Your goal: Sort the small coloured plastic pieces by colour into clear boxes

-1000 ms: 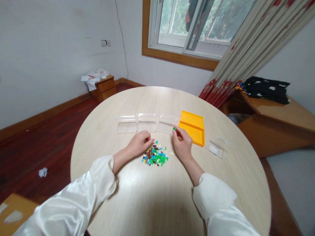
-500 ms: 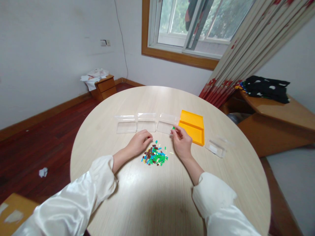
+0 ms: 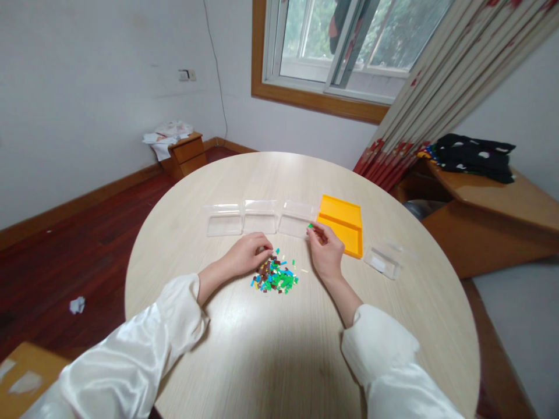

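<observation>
A pile of small building bricks (image 3: pixel 279 280) in green, brown, blue and pale yellow lies on the round table. At the pile's upper left edge is my left hand (image 3: pixel 244 256), its thumb and fingers curled together; whatever they pinch is hidden. My right hand (image 3: pixel 326 251) pinches a small green building brick (image 3: pixel 310 226) between thumb and fingertips. It hovers at the right end of the third clear box (image 3: pixel 292 227), in front of the left side of an open yellow box (image 3: pixel 347 210).
Two more open clear plastic boxes (image 3: pixel 224 226) stand in the row to the left. Another clear box (image 3: pixel 382 263) sits right of the yellow one. The round wooden table (image 3: pixel 279 361) has a curtain (image 3: pixel 406 99) and a wooden desk (image 3: pixel 484 215) beyond its right side.
My right hand has shifted slightly right with the green brick between its fingers. My left hand has moved slightly right and down, closer to the pile.
</observation>
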A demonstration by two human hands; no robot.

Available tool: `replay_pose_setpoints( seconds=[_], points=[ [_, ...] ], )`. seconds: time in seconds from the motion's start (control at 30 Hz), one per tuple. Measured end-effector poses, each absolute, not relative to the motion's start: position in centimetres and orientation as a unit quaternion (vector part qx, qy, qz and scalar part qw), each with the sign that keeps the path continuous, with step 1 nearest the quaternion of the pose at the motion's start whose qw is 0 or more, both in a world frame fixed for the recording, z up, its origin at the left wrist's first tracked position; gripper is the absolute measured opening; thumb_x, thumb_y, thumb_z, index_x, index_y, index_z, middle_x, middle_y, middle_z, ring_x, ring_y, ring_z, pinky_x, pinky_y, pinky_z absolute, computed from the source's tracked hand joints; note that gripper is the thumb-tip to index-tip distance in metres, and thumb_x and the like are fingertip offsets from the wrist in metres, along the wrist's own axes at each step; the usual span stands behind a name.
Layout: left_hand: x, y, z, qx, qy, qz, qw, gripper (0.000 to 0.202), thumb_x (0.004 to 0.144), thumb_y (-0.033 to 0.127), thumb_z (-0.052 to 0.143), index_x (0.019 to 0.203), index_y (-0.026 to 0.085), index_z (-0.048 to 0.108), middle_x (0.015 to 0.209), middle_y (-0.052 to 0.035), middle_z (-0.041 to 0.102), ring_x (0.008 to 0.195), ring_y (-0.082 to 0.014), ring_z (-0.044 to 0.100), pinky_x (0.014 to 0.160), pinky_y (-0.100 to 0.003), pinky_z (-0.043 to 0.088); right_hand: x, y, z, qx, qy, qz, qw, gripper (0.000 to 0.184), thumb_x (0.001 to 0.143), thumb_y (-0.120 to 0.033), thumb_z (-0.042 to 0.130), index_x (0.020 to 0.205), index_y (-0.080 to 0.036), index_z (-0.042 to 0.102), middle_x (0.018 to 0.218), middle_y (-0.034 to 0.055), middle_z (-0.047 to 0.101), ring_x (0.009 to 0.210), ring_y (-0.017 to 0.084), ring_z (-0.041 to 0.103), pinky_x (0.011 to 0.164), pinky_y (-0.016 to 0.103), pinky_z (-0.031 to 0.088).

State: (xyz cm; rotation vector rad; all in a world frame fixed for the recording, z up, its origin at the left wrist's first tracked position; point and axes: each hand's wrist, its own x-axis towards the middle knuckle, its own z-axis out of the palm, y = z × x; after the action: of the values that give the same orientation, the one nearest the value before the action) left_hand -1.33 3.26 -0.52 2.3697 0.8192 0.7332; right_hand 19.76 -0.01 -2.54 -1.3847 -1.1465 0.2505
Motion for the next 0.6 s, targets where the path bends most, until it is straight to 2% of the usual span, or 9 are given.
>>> replay_pose_setpoints(
  seconds=[0.1, 0.2, 0.43, 0.6],
  points=[
    [-1.5, 3.2, -0.1, 0.887, 0.277, 0.264, 0.259, 0.015, 0.084, 0.023, 0.053, 0.082, 0.016, 0.066, 0.081, -0.0052, 0.062, 0.078, -0.0155, 0.057, 0.075, -0.030, 0.046, 19.8, 0.3, -2.9, -0.598, -0.492, 0.123, 0.621, 0.034, 0.077, -0.035, 0.059, 0.104, -0.015, 0.066, 0.093, 0.0093, 0.071, 0.082, 0.018, 0.066, 0.077, 0.034, 0.054],
    [-1.5, 3.2, -0.1, 0.899, 0.244, 0.243, 0.270, 0.020, 0.086, 0.019, 0.048, 0.088, 0.017, 0.068, 0.086, -0.0068, 0.062, 0.082, -0.0162, 0.058, 0.078, -0.030, 0.046, 19.8, 0.4, -2.9, -0.603, -0.499, 0.112, 0.613, 0.035, 0.079, -0.033, 0.058, 0.107, -0.013, 0.065, 0.092, 0.0107, 0.071, 0.082, 0.018, 0.066, 0.075, 0.033, 0.054],
    [-1.6, 3.3, -0.5, 0.908, 0.221, 0.214, 0.283, 0.022, 0.085, 0.012, 0.048, 0.090, 0.018, 0.068, 0.088, -0.0069, 0.063, 0.084, -0.0161, 0.059, 0.078, -0.029, 0.047, 19.0, -0.8, -1.4, -0.570, -0.620, 0.013, 0.538, 0.020, 0.084, -0.026, 0.050, 0.093, -0.019, 0.066, 0.079, 0.0057, 0.067, 0.070, 0.016, 0.060, 0.068, 0.030, 0.050],
    [-1.5, 3.2, -0.2, 0.906, 0.242, 0.210, 0.275, 0.016, 0.084, 0.013, 0.049, 0.086, 0.017, 0.064, 0.084, -0.0055, 0.063, 0.081, -0.0158, 0.058, 0.077, -0.028, 0.045, 18.5, -1.4, -1.2, -0.528, -0.687, 0.011, 0.499, 0.016, 0.082, -0.020, 0.049, 0.085, -0.019, 0.065, 0.068, 0.0023, 0.061, 0.060, 0.014, 0.053, 0.061, 0.028, 0.046]
  ],
)
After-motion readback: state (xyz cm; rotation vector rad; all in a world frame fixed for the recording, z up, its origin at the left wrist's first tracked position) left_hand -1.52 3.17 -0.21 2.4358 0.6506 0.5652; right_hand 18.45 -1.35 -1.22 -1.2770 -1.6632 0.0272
